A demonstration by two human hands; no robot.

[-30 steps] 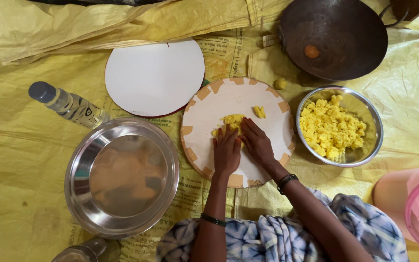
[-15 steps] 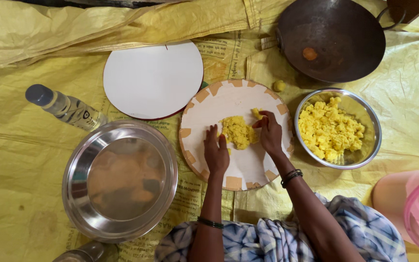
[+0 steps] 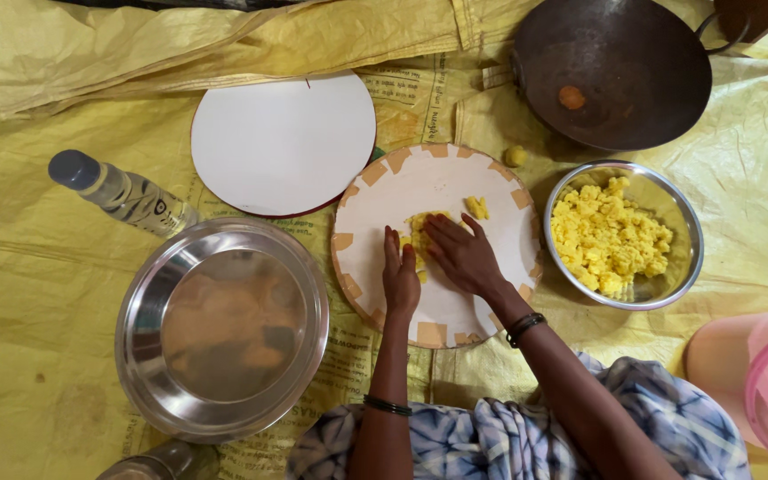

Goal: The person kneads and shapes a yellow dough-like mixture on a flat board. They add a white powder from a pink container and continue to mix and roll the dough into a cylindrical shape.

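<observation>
Right hand flat, fingers spread on the dough mid-board; left hand open, touching the dough's left edge.

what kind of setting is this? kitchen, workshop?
Most likely a home or informal food-prep spot on the floor, not a fitted kitchen. A yellow sheet and newspaper cover the ground; a dark wok, a steel bowl of yellow crumbly dough and a round board sit on it.
</observation>
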